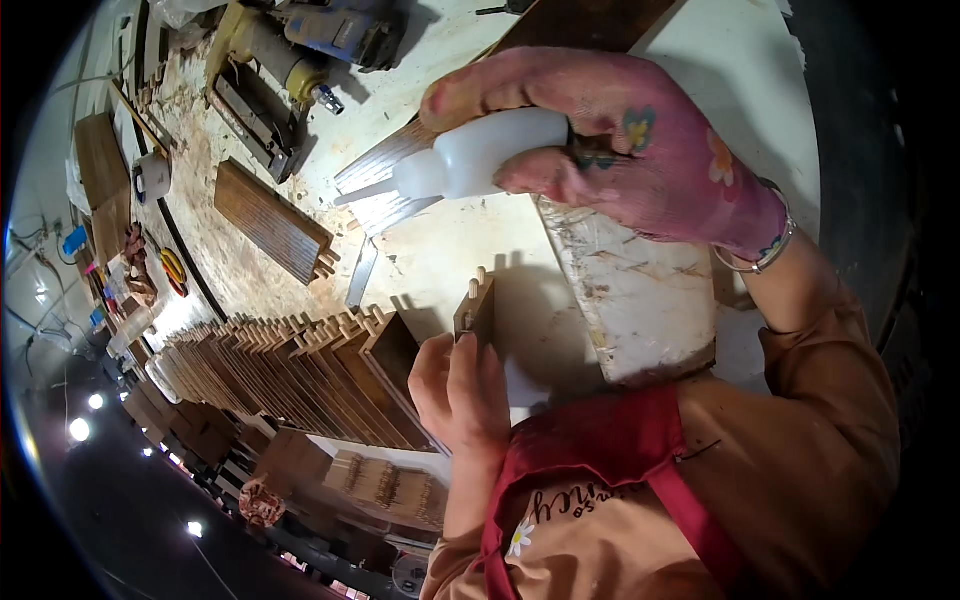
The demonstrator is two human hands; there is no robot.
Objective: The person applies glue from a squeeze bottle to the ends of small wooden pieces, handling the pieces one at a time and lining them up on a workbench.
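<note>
My right hand [650, 150], in a pink flowered glove, is wrapped round a white plastic squeeze bottle [480, 150]. The bottle lies tilted in the air, its narrow nozzle pointing left. My bare left hand [458, 390] pinches a brown wooden piece [480, 309], held on end close to my body. Pale dowels stick out of the piece's top; its lower part is hidden behind my fingers. Just left of that hand stands a long row of similar wooden pieces [300, 370], packed side by side with dowels upward.
Left of the bottle, a dowelled wooden board [268, 218] lies on the white table, near a thin metal blade [362, 274]. At the far side lie a yellow pneumatic tool [275, 60] and a blue power tool [345, 32]. A wrapped white block [640, 300] sits below my right wrist.
</note>
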